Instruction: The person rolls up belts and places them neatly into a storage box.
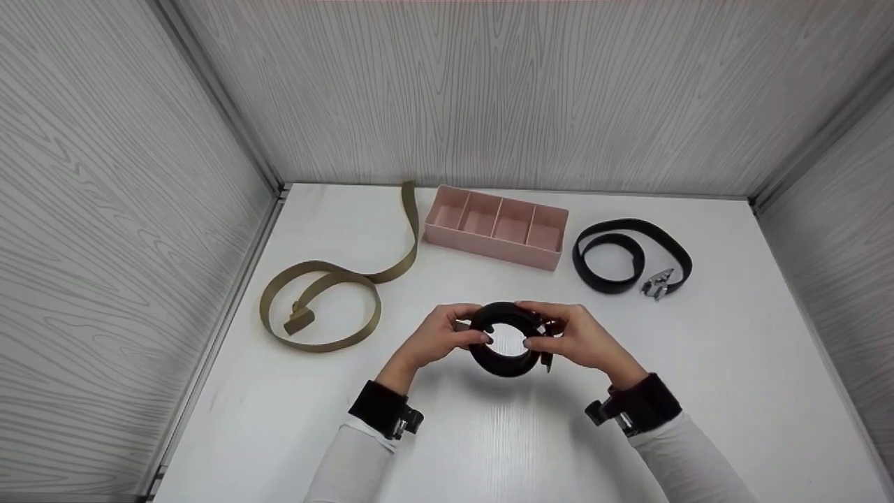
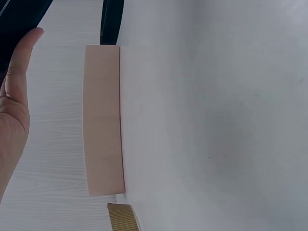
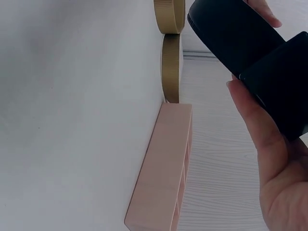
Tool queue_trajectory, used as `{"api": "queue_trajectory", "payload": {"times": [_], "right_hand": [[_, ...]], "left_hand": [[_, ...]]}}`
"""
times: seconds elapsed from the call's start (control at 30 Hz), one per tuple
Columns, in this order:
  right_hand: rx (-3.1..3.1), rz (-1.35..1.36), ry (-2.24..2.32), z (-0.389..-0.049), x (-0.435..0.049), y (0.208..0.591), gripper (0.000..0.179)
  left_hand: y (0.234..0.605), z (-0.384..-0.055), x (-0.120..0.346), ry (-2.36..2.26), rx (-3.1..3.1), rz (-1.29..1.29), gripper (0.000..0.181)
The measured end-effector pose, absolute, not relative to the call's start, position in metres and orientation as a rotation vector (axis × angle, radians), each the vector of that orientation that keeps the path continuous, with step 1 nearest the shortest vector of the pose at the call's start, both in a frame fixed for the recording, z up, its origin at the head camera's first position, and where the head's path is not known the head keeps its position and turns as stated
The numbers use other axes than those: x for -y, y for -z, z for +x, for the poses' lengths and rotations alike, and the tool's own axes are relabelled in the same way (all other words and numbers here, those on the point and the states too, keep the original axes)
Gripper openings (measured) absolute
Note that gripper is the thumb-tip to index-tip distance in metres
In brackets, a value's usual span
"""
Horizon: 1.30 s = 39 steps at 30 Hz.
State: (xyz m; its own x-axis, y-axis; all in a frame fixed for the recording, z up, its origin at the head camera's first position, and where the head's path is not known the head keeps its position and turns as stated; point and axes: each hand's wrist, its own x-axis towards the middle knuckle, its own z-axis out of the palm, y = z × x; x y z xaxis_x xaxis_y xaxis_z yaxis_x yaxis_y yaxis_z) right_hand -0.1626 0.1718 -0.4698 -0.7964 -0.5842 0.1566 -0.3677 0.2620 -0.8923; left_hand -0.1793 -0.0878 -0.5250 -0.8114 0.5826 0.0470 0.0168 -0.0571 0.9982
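Between both hands a black belt (image 1: 504, 367), rolled into a ring, is held up above the white table. My left hand (image 1: 445, 334) grips the ring's left side, thumb in front. On the right side my right hand (image 1: 573, 337) pinches it near the buckle, which the fingers partly hide. In the right wrist view the rolled belt (image 3: 231, 36) shows broad and dark beside the right hand (image 3: 284, 163). Only part of the left hand (image 2: 14, 106) and a dark corner of the belt appear in the left wrist view.
A pink tray (image 1: 489, 247) with several compartments stands at the back. To its left lies an olive webbing belt (image 1: 328, 345), loosely looped. Another black belt (image 1: 607, 285) with a silver buckle (image 1: 656, 284) lies coiled at the right. Grey wood-grain walls (image 1: 489, 91) enclose the table.
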Motion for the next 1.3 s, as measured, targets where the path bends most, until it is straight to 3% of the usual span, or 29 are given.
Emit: {"api": "queue_trajectory", "payload": {"times": [0.2,0.33,0.53,0.73,1.0,1.3], "right_hand": [[-2.307,-0.759,1.559,-0.172,-0.179,0.493,0.051],[-2.34,-0.656,1.558,-0.18,-0.187,0.509,0.052],[-2.438,-0.462,1.541,-0.19,-0.191,0.516,0.053],[-2.624,-0.386,1.453,-0.206,-0.19,0.516,0.055],[-2.851,-0.379,1.225,-0.232,-0.195,0.499,0.057],[-2.937,-0.345,1.124,-0.25,-0.193,0.489,0.058]], "left_hand": [[0.542,-0.194,0.091,-1.791,-2.068,0.708,0.033],[0.547,-0.213,0.094,-1.625,-2.399,0.686,0.045],[0.547,-0.249,0.086,-0.831,-2.99,0.583,0.046],[0.54,-0.277,0.076,-0.289,-3.15,0.589,0.052],[0.533,-0.301,0.072,-0.12,-3.11,0.402,0.064],[0.534,-0.308,0.07,-0.148,-3.003,0.278,0.089]]}}
